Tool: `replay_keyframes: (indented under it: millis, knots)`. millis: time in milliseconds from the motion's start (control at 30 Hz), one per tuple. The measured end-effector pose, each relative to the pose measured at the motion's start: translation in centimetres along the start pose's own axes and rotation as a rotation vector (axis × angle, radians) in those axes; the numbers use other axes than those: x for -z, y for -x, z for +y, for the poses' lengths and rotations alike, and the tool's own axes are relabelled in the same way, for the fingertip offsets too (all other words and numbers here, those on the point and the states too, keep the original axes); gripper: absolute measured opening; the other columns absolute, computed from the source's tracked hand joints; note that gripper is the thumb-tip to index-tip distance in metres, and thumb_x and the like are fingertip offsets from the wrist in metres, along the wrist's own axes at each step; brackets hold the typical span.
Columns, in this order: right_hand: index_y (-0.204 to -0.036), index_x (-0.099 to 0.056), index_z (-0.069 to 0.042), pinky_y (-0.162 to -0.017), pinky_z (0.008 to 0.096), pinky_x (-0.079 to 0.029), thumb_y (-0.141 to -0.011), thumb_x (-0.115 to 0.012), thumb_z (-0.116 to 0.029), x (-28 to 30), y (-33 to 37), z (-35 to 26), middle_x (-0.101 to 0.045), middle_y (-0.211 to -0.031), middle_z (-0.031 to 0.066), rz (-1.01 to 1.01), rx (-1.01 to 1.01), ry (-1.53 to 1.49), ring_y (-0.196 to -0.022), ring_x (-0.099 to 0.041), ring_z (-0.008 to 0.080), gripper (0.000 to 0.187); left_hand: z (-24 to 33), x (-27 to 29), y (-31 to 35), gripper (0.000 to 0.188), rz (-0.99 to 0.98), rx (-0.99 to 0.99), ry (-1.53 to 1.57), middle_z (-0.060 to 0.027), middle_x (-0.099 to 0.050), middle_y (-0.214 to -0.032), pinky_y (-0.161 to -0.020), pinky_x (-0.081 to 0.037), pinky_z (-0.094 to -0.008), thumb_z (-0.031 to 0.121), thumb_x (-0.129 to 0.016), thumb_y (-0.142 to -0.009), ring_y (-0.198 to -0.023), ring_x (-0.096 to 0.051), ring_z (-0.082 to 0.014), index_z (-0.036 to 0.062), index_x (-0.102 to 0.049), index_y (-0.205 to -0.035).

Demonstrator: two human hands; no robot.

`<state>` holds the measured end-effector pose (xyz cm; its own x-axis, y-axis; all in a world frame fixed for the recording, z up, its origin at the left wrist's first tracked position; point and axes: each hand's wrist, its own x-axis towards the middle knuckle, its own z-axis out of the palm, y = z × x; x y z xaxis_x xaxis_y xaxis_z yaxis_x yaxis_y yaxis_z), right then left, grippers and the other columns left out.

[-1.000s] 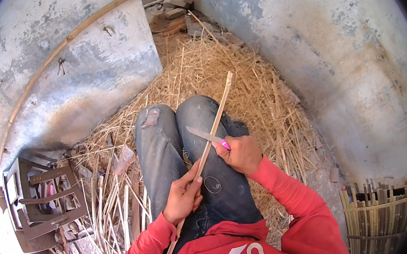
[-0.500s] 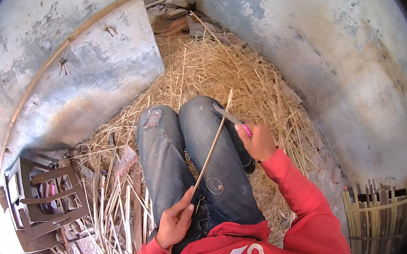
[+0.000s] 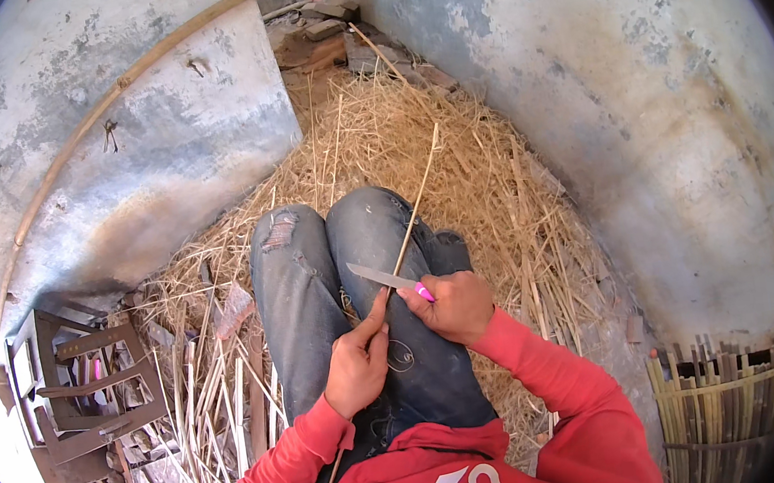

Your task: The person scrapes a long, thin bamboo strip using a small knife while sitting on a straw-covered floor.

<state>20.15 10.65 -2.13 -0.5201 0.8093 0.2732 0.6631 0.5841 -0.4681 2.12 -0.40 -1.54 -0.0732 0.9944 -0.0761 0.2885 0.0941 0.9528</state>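
A thin bamboo strip (image 3: 421,193) slants across my lap, its far end pointing away past my right knee. My left hand (image 3: 360,367) is closed on the strip, thumb and forefinger stretched along it. The strip passes under that hand and shows again beside my left sleeve. In my right hand (image 3: 460,309) is a knife (image 3: 377,276) with a pink handle. Its bare blade lies across the strip, pointing left, just beyond my left fingertips. Both hands are close together over my right thigh in jeans (image 3: 366,220).
Straw and shavings (image 3: 484,175) cover the floor ahead. Split strips (image 3: 236,418) lie at left beside a dark slatted frame (image 3: 101,389). At lower right stands a row of upright sticks (image 3: 725,404). A bent pole (image 3: 121,86) crosses the left wall; bricks (image 3: 327,29) lie in the far corner.
The knife has come from near the strip's far end back to my left hand. My left hand has moved forward and right, and the strip reaches farther out.
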Motion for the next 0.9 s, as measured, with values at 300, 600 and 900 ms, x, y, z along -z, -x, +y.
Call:
replay_keyframes:
  millis: [300,600,900]
  knots:
    - [-0.068,-0.066,-0.004,-0.053,0.0521,-0.051,-0.103,-0.055,-0.053,-0.1,-2.8,2.2,-0.063,-0.061,0.0220,0.039,-0.017,-0.051,-0.057,-0.065,0.0438,0.061,0.6,1.7,5.9,0.050,0.032,0.085,0.002,-0.0102,-0.066,-0.095,-0.071,-0.047,-0.0235,0.000,-0.054,-0.101,-0.077,-0.053,-0.0057,0.0027,-0.051,-0.151]
    - [-0.070,-0.065,-0.004,-0.049,0.0482,-0.045,-0.103,-0.056,-0.055,0.1,-5.3,7.0,-0.057,-0.055,0.0177,0.119,0.012,0.038,-0.051,-0.061,0.0357,0.061,0.7,3.6,10.1,0.049,0.007,0.131,-0.017,-0.0009,-0.067,-0.094,-0.064,-0.044,-0.0215,0.001,-0.053,-0.104,-0.072,-0.050,-0.0024,0.0033,-0.051,-0.152]
    - [-0.088,-0.065,-0.005,-0.051,0.0284,-0.028,-0.093,-0.077,-0.027,2.1,-4.6,6.3,-0.045,-0.064,-0.0020,0.289,-0.056,-0.849,-0.056,-0.037,0.0070,0.025,-0.1,4.0,9.6,0.049,-0.005,0.148,0.065,0.0075,-0.053,-0.073,-0.055,-0.037,-0.0209,0.001,-0.054,-0.104,-0.061,-0.043,-0.0012,0.0075,-0.053,-0.153]
